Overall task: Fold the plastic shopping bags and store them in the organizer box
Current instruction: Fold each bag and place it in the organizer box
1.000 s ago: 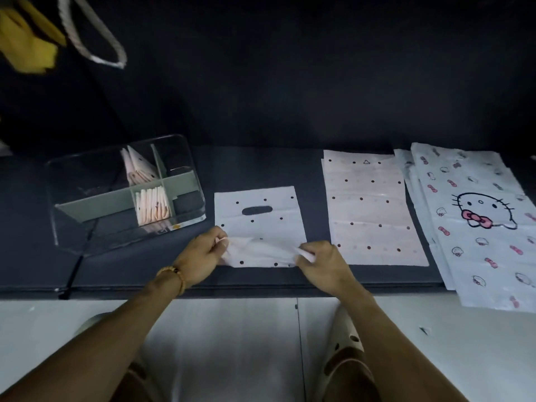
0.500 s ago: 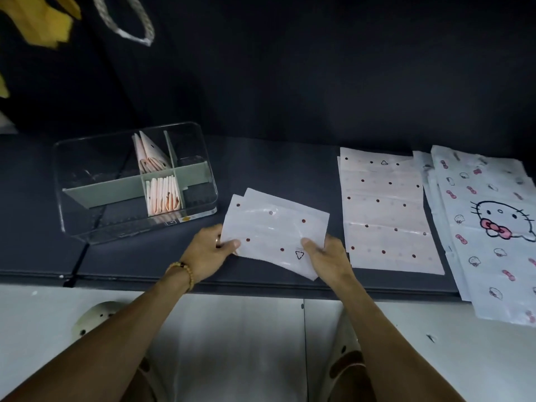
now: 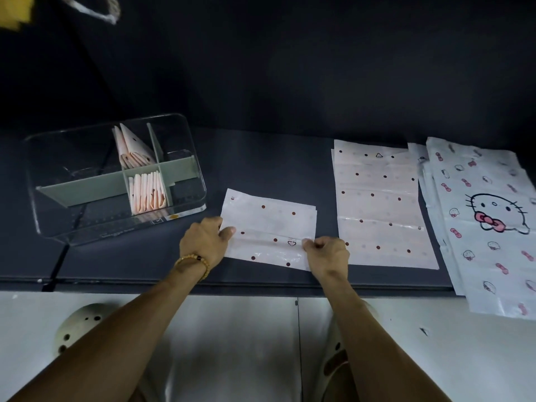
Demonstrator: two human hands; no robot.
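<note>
"Since a moment ago, what moved?"

"My dotted bag (image 3: 268,232) was tipped at a slant. Now it lies flatter and straighter on the worktop (image 3: 261,158), folded in half."

"What are your hands doing?"

"My left hand (image 3: 204,242) holds the bag's left edge with curled fingers. My right hand (image 3: 326,253) pinches the right edge, near the front corner."

"Which way does the bag lie?"

"Its long side runs left to right, between my two hands, just in front of me. I think the next fold goes away from me, front edge to back edge."

"Is there room?"

"Yes, dark worktop shows behind the bag. The clear box (image 3: 116,181) sits near on the left, closer to my left hand. A pile of flat dotted bags (image 3: 380,210) lies just beside my right hand, and the cat bags (image 3: 478,221) lie farther right."
</note>
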